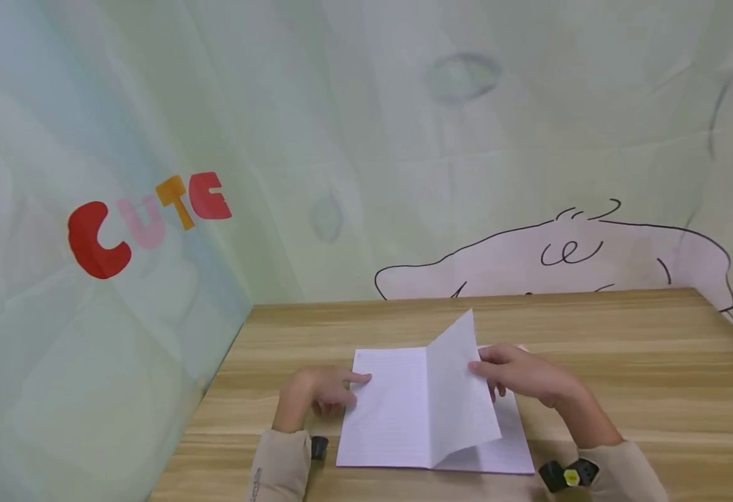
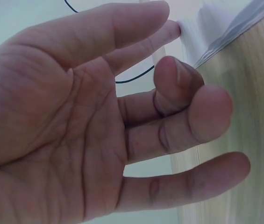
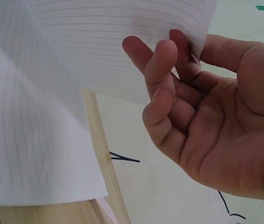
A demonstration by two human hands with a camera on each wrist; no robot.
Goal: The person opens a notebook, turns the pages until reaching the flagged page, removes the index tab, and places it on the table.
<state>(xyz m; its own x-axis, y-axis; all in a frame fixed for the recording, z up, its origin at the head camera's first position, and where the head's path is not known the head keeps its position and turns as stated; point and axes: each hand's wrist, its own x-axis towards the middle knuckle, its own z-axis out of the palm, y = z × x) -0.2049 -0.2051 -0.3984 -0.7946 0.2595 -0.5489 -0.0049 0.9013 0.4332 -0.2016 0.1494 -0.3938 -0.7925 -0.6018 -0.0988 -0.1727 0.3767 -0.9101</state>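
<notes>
A lined notebook [image 1: 391, 411] lies open on the wooden table. One white page [image 1: 457, 397] stands raised from its middle fold. My right hand [image 1: 523, 373] pinches that page by its outer edge between thumb and fingers; the right wrist view shows the ruled sheet [image 3: 108, 42] caught there, with the other fingers loosely bent. At the notebook's left edge my left hand [image 1: 325, 389] touches the left page with its extended index finger. In the left wrist view the left hand [image 2: 99, 126] holds nothing, its remaining fingers relaxed.
The wooden table [image 1: 284, 335] reaches back to a pale printed curtain [image 1: 341, 139] with a cartoon outline. Colourful letters [image 1: 149, 223] mark the curtain at left. A small pinkish thing [image 1: 523, 347] shows partly behind the right hand. Dark straps [image 1: 570, 476] sit by the sleeves.
</notes>
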